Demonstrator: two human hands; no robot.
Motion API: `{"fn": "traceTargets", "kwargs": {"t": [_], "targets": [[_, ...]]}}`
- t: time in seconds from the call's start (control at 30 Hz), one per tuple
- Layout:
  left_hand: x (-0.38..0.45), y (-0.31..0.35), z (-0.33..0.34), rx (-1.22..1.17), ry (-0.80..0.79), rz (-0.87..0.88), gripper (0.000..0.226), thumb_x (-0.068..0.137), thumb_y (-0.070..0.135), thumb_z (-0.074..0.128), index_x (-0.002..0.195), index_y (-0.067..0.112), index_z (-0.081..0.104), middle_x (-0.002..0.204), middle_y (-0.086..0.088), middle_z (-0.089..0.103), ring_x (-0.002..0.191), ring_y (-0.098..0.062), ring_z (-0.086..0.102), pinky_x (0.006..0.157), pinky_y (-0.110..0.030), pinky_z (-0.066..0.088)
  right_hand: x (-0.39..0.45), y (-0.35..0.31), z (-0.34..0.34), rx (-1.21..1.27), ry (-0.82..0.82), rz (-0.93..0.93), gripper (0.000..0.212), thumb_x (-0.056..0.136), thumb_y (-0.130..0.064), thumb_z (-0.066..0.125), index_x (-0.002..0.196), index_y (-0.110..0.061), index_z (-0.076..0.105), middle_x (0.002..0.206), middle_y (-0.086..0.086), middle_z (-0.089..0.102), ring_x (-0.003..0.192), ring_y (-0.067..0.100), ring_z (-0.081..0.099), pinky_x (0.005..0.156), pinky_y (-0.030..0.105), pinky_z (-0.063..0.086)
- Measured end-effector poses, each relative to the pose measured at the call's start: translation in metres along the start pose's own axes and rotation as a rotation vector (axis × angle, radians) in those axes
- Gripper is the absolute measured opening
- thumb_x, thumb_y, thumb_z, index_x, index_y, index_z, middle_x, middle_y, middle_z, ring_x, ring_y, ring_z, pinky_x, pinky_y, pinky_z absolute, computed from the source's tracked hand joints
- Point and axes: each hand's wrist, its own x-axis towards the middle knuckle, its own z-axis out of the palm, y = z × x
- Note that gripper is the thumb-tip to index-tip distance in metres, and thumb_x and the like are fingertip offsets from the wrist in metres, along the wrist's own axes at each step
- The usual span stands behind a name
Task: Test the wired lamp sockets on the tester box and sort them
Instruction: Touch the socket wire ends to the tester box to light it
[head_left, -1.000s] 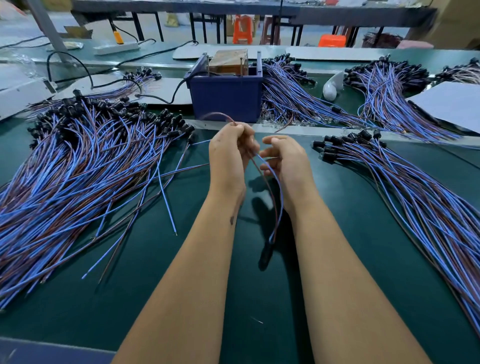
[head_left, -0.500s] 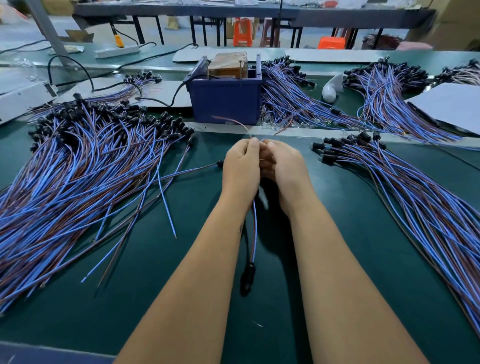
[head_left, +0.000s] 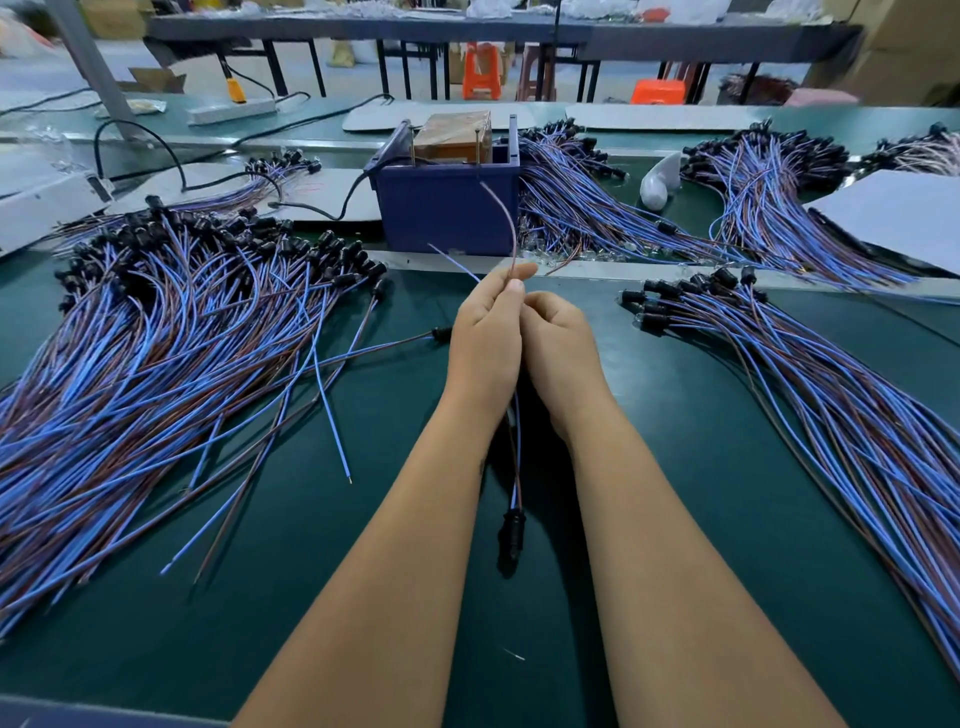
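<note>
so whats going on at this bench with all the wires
A person is testing wired lamp sockets. The left hand pinches one socket's two wire ends, pointing them toward the blue tester box, while its black socket dangles between the forearms. The right hand is curled beside it. Large piles of sockets lie left and right.

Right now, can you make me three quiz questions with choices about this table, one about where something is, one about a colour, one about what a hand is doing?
1. Where does the black socket hang?
A. between the forearms
B. inside the box
C. on the white paper

2. What colour is the tester box?
A. red
B. dark blue
C. yellow

3. What is the left hand doing?
A. lying flat
B. pinching two wires
C. pointing away

Answers: 1 A, it dangles low between both arms. 2 B, its front wall is dark blue. 3 B, a blue wire and a brown wire rise from its fingertips.
</note>
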Motion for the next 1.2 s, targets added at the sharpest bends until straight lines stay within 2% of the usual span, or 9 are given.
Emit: {"fn": "traceTargets", "kwargs": {"t": [0.27, 0.43, 0.57, 0.63, 0.7, 0.8, 0.9, 1.07, 1.2], "targets": [[-0.002, -0.001, 0.003, 0.018, -0.073, 0.045, 0.033, 0.103, 0.010, 0.039, 0.096, 0.027, 0.067, 0.100, 0.002, 0.065, 0.098, -0.011, 0.059, 0.091, -0.024, 0.045, -0.004, -0.006, -0.007, 0.082, -0.087, 0.003, 0.015, 0.095, -0.008, 0.053, 0.092, -0.003, 0.067, 0.080, 0.007, 0.069, 0.073, 0.017, 0.063, 0.065, 0.029, 0.050], [-0.001, 0.001, -0.003, 0.000, -0.107, 0.035, 0.035, 0.100, 0.011, 0.042, 0.090, 0.028, 0.071, 0.082, 0.006, 0.066, 0.079, -0.008, 0.061, 0.070, -0.017, 0.048, -0.005, -0.007, -0.016, 0.065, -0.244, -0.056, 0.021, 0.092, 0.005, 0.051, 0.088, -0.008, 0.068, 0.073, 0.002, 0.070, 0.064, 0.012, 0.065, 0.055, 0.020, 0.050], [0.004, 0.006, -0.014, -0.017, -0.045, 0.018, 0.033, 0.099, 0.008, 0.044, 0.089, 0.023, 0.072, 0.081, 0.017, 0.068, 0.074, -0.003, 0.059, 0.066, -0.018, 0.048, 0.001, -0.002, -0.012, -0.062, -0.156, -0.097, 0.022, 0.092, 0.007, 0.052, 0.107, 0.001, 0.068, 0.084, 0.008, 0.068, 0.073, 0.011, 0.062, 0.067, 0.014, 0.048], [0.008, 0.008, -0.023, 0.005, 0.021, 0.002, 0.034, 0.099, 0.011, 0.045, 0.087, 0.028, 0.072, 0.093, 0.013, 0.067, 0.091, -0.007, 0.060, 0.075, -0.027, 0.051, 0.005, 0.001, -0.011, -0.128, -0.072, -0.108, 0.022, 0.094, 0.003, 0.052, 0.108, -0.004, 0.067, 0.079, -0.003, 0.064, 0.072, 0.003, 0.057, 0.065, 0.005, 0.043], [0.012, 0.009, -0.034, 0.024, 0.103, -0.008, 0.032, 0.100, 0.014, 0.045, 0.087, 0.028, 0.071, 0.094, 0.010, 0.067, 0.091, -0.010, 0.060, 0.074, -0.029, 0.052, 0.007, 0.003, -0.010, -0.139, 0.014, -0.095, 0.021, 0.094, -0.001, 0.052, 0.104, -0.013, 0.067, 0.075, -0.008, 0.060, 0.067, 0.001, 0.052, 0.057, 0.002, 0.039], [0.016, 0.007, -0.045, 0.019, 0.172, -0.026, 0.028, 0.103, 0.016, 0.042, 0.093, 0.026, 0.066, 0.067, 0.005, 0.068, 0.061, -0.011, 0.062, 0.058, -0.025, 0.051, 0.008, 0.004, -0.010, -0.082, 0.111, -0.098, 0.022, 0.094, -0.004, 0.051, 0.090, -0.022, 0.064, 0.074, -0.006, 0.058, 0.060, 0.004, 0.047, 0.053, 0.008, 0.038], [0.019, 0.002, -0.049, 0.102, 0.198, 0.011, 0.025, 0.104, 0.018, 0.041, 0.099, 0.026, 0.065, 0.042, 0.012, 0.045, 0.038, -0.006, 0.043, 0.042, -0.018, 0.039, 0.008, 0.001, -0.009, 0.090, 0.156, -0.123, 0.021, 0.097, -0.009, 0.050, 0.092, -0.026, 0.061, 0.073, -0.002, 0.058, 0.050, 0.005, 0.040, 0.050, 0.016, 0.036], [0.022, -0.003, -0.041, 0.234, 0.252, -0.026, 0.029, 0.095, 0.017, 0.037, 0.089, 0.028, 0.063, 0.045, 0.015, 0.040, 0.043, -0.005, 0.036, 0.063, -0.033, 0.045, 0.014, -0.001, 0.003, 0.151, 0.212, -0.132, 0.014, 0.099, -0.015, 0.052, 0.098, -0.026, 0.061, 0.065, 0.000, 0.062, 0.047, 0.010, 0.038, 0.052, 0.024, 0.036], [0.027, -0.004, -0.043, 0.229, 0.253, -0.041, 0.030, 0.092, 0.008, 0.036, 0.092, 0.023, 0.062, 0.056, 0.009, 0.046, 0.046, -0.005, 0.040, 0.062, -0.033, 0.044, 0.023, -0.003, 0.011, 0.120, 0.201, -0.136, 0.016, 0.100, -0.015, 0.050, 0.102, -0.027, 0.061, 0.069, 0.002, 0.061, 0.052, 0.012, 0.040, 0.058, 0.030, 0.038]]}}
